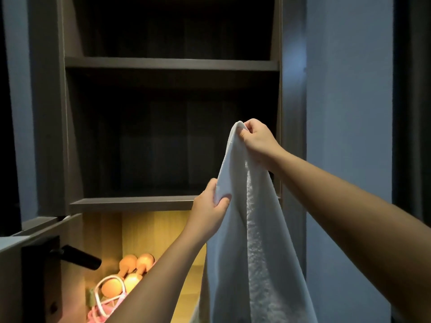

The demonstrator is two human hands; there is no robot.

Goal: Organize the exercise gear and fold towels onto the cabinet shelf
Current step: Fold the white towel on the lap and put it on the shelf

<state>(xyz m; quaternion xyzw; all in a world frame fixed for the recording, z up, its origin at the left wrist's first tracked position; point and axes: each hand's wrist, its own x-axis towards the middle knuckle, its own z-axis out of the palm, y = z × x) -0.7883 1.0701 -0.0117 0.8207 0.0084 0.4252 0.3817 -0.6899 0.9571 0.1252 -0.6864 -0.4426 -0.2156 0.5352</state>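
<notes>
A white towel (pixel 254 241) hangs long in front of the dark cabinet. My right hand (pixel 257 141) pinches its top corner, raised before the middle compartment. Lower and to the left, my left hand (pixel 210 209) grips the towel's edge at the level of the shelf (pixel 130 202). In the lit lower compartment lie orange dumbbells (pixel 130 269) with a pink skipping rope (pixel 105 301) looped beside them. My left forearm hides part of that gear.
The cabinet has another dark shelf (pixel 168 64) higher up. An open door with a black lever handle (pixel 79 256) juts in at the lower left. A bluish wall (pixel 349 113) stands to the right of the cabinet.
</notes>
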